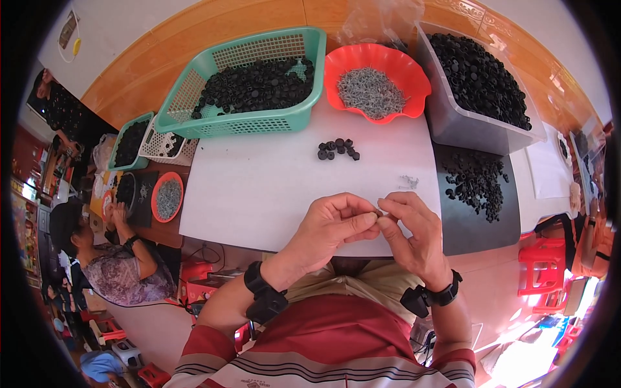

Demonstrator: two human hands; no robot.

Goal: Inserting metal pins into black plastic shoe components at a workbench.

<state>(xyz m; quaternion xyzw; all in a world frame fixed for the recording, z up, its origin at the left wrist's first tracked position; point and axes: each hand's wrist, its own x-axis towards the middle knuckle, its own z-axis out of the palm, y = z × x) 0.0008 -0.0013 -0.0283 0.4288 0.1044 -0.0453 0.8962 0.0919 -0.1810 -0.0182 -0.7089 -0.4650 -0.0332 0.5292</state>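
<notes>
Above the near edge of the white table (259,194), my left hand (333,226) pinches a small round black part (378,213) between thumb and fingers. My right hand (412,233) meets it there, its thumb and fingertips pressed together; anything between them is too small and hidden to name. Just beyond my right hand lies a small scatter of silver screws (409,182). Farther off, several small black knob-like pieces (338,149) sit in a loose group. On a dark mat (466,234) to the right is a heap of small black parts (477,184).
Along the far side stand a green basket (242,123) of black parts, a red scalloped bowl (417,81) of screws and a translucent bin (472,134) of black parts. At left, a person (123,265) works beside another red bowl (155,205). Red stools (542,265) stand at right.
</notes>
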